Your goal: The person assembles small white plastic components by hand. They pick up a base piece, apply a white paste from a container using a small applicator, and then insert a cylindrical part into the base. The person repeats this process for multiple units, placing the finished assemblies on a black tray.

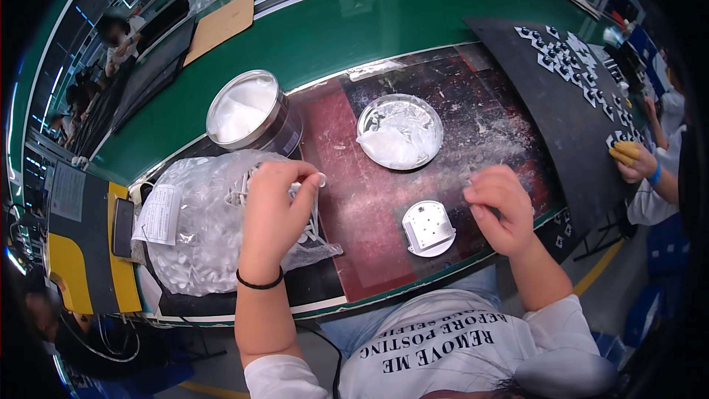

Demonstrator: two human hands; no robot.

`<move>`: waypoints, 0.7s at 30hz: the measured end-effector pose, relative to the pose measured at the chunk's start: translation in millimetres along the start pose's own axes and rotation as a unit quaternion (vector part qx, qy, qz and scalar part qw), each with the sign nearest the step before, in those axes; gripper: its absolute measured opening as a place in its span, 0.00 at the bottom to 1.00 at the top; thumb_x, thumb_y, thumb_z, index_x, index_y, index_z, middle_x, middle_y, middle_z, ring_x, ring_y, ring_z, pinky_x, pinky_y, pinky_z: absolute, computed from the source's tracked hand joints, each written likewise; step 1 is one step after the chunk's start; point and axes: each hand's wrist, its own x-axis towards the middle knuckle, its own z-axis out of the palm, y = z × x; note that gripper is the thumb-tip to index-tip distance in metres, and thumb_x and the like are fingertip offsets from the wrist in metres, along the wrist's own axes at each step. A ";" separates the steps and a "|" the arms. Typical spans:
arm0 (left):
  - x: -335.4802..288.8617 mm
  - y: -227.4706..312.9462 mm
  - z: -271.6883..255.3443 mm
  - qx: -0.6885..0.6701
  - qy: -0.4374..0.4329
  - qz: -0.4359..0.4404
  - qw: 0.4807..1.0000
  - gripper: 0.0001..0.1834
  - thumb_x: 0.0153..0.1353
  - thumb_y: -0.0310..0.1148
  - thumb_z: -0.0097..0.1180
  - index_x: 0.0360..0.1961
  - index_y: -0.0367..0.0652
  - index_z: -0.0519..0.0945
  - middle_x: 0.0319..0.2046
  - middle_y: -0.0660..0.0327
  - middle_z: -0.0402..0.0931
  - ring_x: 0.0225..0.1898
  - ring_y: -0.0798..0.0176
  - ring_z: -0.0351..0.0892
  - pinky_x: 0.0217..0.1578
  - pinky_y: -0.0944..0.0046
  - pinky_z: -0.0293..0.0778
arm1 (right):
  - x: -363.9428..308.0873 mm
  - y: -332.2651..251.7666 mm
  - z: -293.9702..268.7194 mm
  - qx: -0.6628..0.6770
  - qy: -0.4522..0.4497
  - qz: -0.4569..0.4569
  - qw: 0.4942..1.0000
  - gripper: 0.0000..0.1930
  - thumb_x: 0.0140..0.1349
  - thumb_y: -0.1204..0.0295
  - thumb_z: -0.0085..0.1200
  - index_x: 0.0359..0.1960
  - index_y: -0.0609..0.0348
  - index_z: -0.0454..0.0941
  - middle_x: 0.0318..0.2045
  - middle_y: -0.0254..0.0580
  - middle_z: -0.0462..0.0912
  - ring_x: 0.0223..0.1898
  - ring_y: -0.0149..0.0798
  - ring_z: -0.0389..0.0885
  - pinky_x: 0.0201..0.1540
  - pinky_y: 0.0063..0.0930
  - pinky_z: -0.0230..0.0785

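Observation:
My left hand (277,203) is closed in a pinch on a small whitish piece (321,179), in front of a clear plastic bag (196,233) full of white parts. My right hand (502,210) is raised over the mat with thumb and fingertips together; whatever they hold is too small to make out. Between the hands, nearer to the right one, a round white part (429,229) with small dark holes and a raised block lies on the reddish-black worktop (325,125). Beyond it stands a shallow metal dish (436,149) with clear film and white material in it.
An open metal tin (284,129) with white contents stands behind the bag. On the right, a black board (550,118) carries several small black-and-white parts, and a co-worker's hand (635,162) in yellow finger covers reaches to its edge. A yellow-and-grey machine (81,251) stands left.

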 end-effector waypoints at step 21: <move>-24.1 17.0 60.0 -0.327 -0.153 0.024 0.932 0.31 0.57 0.28 0.55 0.62 0.36 0.60 0.47 0.53 0.73 0.48 0.62 0.72 0.53 0.61 0.66 | 44.6 74.1 6.9 -0.138 -0.061 0.158 0.976 0.06 0.53 0.75 0.57 0.33 0.60 0.79 0.32 0.42 0.80 0.38 0.46 0.78 0.44 0.35 0.69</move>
